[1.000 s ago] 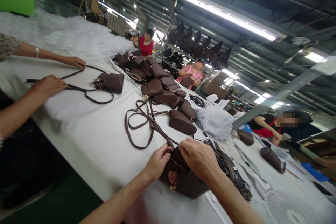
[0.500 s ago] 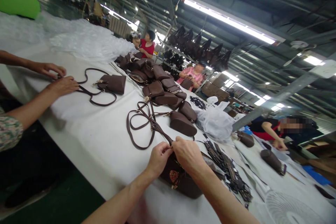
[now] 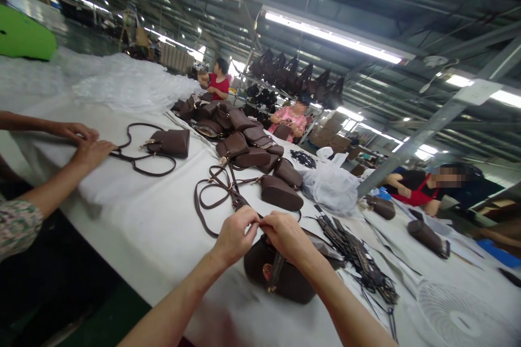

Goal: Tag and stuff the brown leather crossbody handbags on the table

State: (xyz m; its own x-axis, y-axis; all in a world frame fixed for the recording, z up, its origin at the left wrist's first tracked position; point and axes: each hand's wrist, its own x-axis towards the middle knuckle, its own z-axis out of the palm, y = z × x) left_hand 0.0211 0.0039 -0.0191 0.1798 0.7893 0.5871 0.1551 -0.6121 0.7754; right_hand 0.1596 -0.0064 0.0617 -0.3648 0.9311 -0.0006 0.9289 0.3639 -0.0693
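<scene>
My left hand [image 3: 237,234] and my right hand [image 3: 286,234] meet at the fingertips, both pinched on a thin dark brown bag strap [image 3: 242,200]. The exact spot they pinch is mostly covered by the fingers. Just below them a dark brown handbag [image 3: 293,288] lies on the white-covered table, with a reddish tag [image 3: 267,271] on its front. My right wrist and forearm hide part of this bag. Beyond my hands, looped straps lie beside a brown bag [image 3: 281,193] tipped on its side.
A pile of brown bags [image 3: 232,143] rises farther up the table. Right of my hands lie a bundle of dark straps [image 3: 354,255], clear plastic bags [image 3: 331,190] and a white fan [image 3: 459,314]. At left, a co-worker's hands [image 3: 87,146] hold the strap of another bag [image 3: 169,143].
My left hand has shifted slightly left and up, its fingers still pinched. More of the handbag's front shows. The co-worker at right has drawn an arm back toward the body.
</scene>
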